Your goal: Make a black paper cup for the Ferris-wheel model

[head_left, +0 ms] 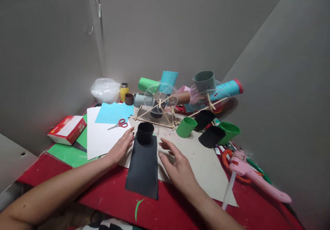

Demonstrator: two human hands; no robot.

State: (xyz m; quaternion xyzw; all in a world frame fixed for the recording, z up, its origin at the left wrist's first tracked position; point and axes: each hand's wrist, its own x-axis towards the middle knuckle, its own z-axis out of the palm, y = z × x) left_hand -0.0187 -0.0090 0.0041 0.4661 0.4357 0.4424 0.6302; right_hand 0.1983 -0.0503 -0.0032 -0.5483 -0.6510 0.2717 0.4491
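A short black paper tube (pixel 145 133) stands upright on the far end of a black paper strip (pixel 142 170). To its left is my left hand (pixel 124 143), fingers stretched out and nothing in them. My right hand (pixel 174 157) hovers on the other side of the strip, its fingers apart and slightly bent, holding nothing. Neither hand appears to touch the tube. Under the strip lies a large off-white sheet (pixel 198 168) on the red table cover (pixel 103 199). Red-handled scissors (pixel 121 123) rest just beyond my left hand.
Behind stands a stick-frame wheel (pixel 160 101) with coloured paper tubes. Green tubes (pixel 186 127) and black tubes (pixel 211 136) sit to the right, near a pink glue gun (pixel 247 170). A blue sheet (pixel 114 112), a white sheet (pixel 96 133) and a red box (pixel 67 129) are left. Grey walls enclose the table.
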